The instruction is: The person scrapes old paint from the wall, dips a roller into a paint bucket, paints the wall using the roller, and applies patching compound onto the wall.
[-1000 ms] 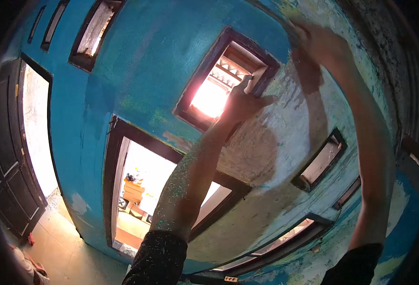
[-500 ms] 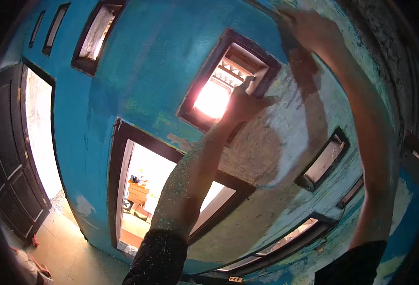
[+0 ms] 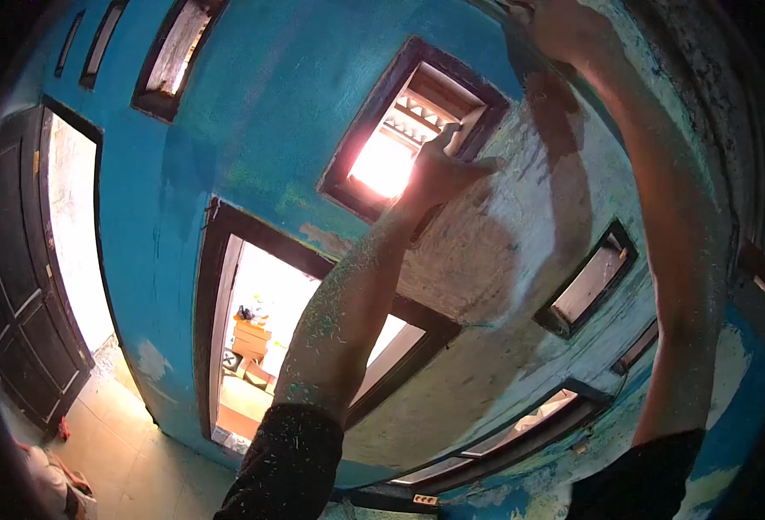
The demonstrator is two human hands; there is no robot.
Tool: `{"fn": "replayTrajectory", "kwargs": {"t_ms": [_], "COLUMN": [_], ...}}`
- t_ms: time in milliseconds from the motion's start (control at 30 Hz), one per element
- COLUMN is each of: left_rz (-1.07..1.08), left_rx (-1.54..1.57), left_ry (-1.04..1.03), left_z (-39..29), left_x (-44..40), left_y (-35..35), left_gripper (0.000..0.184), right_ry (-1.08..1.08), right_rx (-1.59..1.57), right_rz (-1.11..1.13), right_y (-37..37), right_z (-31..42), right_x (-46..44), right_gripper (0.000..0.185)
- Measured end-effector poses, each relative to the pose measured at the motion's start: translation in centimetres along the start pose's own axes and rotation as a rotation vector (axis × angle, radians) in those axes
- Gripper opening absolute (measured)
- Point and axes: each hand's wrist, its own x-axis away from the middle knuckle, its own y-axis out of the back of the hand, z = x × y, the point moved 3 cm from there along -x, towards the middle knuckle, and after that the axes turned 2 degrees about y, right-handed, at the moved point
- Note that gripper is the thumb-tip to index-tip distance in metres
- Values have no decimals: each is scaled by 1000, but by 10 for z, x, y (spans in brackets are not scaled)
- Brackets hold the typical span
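My left hand (image 3: 441, 173) is at the lower right side of a small dark-framed window (image 3: 374, 113), its fingers and thumb spread apart. It seems to rest on the frame; the exact contact is hard to see. Paint flecks cover that forearm. High at the top edge, my right hand (image 3: 573, 35) is against the wall, fingers closed around something I cannot make out, partly cut off by the view. Below it, the wall (image 3: 460, 269) shows bare grey-brown and pale patches where blue paint is gone. Blue paint (image 3: 261, 113) still covers the wall to the left.
A larger dark-framed window (image 3: 213, 321) lies below, with furniture visible beyond it. Narrow framed openings (image 3: 590, 286) sit to the right. A dark panelled door (image 3: 27, 286) stands open at the left above a tiled floor (image 3: 131, 442). A socket strip (image 3: 426, 500) is low on the wall.
My right hand has shifted slightly upward, toward the top edge. My left hand keeps its place by the small window, and the view has tilted a little.
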Motion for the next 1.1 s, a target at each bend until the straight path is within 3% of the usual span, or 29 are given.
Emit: {"fn": "replayTrajectory", "kwargs": {"t_ms": [67,167,300,367,467,500,600,633,800,933,1100], "left_rz": [-8,-39,-75,71,-6,-79,-42,49,-45,84,-17], "left_rx": [-94,-162,-208,-114,-37,-35,0,46,25,-59,63], "left_ry": [-42,-74,-117,-10,23,14,-60,11,-6,0,62], "left_z": [2,4,3,-5,-9,-9,-1,-14,-1,-3,1], "left_x": [-1,0,1,5,9,9,2,8,2,1,2], "left_y": [-1,-5,-2,4,1,1,1,6,4,3,1], "left_gripper": [106,107,109,109,110,111,110,112,112,108,113], "right_ry": [43,-103,-37,-9,-123,-52,10,-27,-39,-55,-139], "right_rx": [-43,81,61,58,80,192,186,185,131,194,123], "right_rz": [46,101,9,65,232,37,70,88,10,86,126], "right_y": [-2,7,33,63,52,5,16,17,-5,-7,7], "right_z": [-8,-4,20,30,12,-15,-3,-8,-8,-9,-14], "right_x": [2,42,10,30,41,27,2,13,27,8,47], "right_gripper": [39,39,36,33,36,39,40,40,40,42,40]}}
